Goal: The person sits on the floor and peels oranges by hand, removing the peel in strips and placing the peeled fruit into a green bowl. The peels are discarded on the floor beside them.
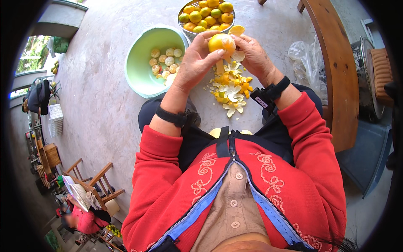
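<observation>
My left hand holds a partly peeled orange citrus fruit between thumb and fingers. At its right side, my right hand grips a lifted flap of peel; white pith shows where the rind is pulled back. Below both hands, a heap of torn peels lies on the concrete floor between my feet. Left of my hands stands a pale green plastic basin with several peeled fruits in it. A round perforated basket full of unpeeled yellow-orange and greenish fruits stands just beyond my hands.
A wooden bench runs along the right, with a crumpled clear plastic bag beside it. At far left are a white plastic crate and a wooden chair. Another person in pink sits at lower left.
</observation>
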The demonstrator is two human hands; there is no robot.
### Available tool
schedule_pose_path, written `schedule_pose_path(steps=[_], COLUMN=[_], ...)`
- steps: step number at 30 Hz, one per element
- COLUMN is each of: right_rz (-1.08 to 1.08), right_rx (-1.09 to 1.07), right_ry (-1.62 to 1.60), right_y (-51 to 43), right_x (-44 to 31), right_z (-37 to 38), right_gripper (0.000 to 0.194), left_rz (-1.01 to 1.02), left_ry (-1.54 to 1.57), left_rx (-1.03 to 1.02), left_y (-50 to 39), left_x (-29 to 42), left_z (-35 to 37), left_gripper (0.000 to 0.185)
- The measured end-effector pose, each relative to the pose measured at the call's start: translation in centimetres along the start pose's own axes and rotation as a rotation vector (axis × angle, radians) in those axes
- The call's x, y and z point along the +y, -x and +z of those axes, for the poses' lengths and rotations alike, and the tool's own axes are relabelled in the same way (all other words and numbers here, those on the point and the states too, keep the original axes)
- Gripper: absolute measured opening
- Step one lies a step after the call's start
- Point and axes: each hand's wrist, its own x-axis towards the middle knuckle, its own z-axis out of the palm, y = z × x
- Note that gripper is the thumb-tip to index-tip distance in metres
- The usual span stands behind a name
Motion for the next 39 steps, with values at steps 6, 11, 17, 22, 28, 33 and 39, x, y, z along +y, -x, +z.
schedule_pose_path(steps=[6,11,17,22,28,33,39], right_rz=[-0.020,-0.041,-0.025,-0.043,0.025,0.026,-0.330], right_rx=[0.001,0.020,0.065,0.083,0.040,0.055,0.035], right_ry=[0.001,0.078,0.162,0.188,0.078,0.170,0.739], right_y=[0.2,0.2,0.0,0.1,-0.1,0.0,0.2], right_x=[-0.5,-0.8,0.0,0.7,0.5,-0.5,-2.3], right_z=[0.6,0.9,0.6,0.1,-0.2,0.3,0.8], right_gripper=[0.038,0.037,0.033,0.032,0.029,0.031,0.032], left_rz=[0.049,-0.053,-0.065,-0.064,-0.040,-0.063,-0.168], left_ry=[0.050,0.241,0.321,0.264,0.264,0.173,0.038], left_rx=[0.015,0.164,0.209,0.159,0.167,0.178,0.190], left_y=[-0.1,-0.3,-0.6,-0.4,-0.5,-0.3,-0.4], left_x=[-0.3,-0.8,-1.7,-2.0,-1.8,-1.6,-1.3], left_z=[0.6,-0.1,0.0,-0.2,0.0,-0.4,-0.9], left_gripper=[0.067,0.058,0.052,0.056,0.054,0.056,0.053])
